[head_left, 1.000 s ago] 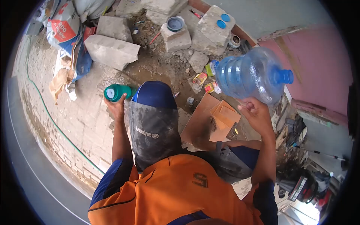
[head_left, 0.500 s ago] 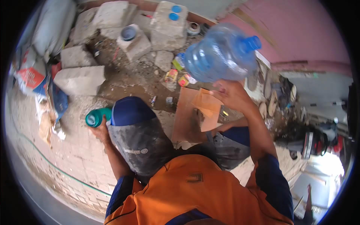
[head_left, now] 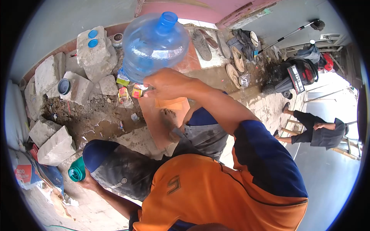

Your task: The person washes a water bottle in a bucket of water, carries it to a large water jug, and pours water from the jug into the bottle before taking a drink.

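A teal green bottle [head_left: 77,169] lies tilted in my left hand [head_left: 89,181], its round end facing up toward me beside my left knee. My fingers wrap around its lower part. Across the view, my right hand [head_left: 163,82] is bent with its fingers curled in front of the base of a large clear-blue water jug [head_left: 154,48]. The fingertips are mostly hidden, so I cannot tell whether they touch the jug or hold something small. The jug's blue neck points up and away. Beneath the right hand lies a brown board [head_left: 154,127] with my foot on it.
Broken concrete blocks [head_left: 58,148] stand at the left, one bearing two blue caps [head_left: 92,38]. Small bright packets [head_left: 124,96] lie near the jug. Sandals [head_left: 233,75], a motorcycle [head_left: 295,77] and a person in dark clothes [head_left: 320,129] are to the right.
My view has turned to the right, so the scene shifts left and tilts. More of the motorcycle and the person come into sight. The green bottle stays in my left hand.
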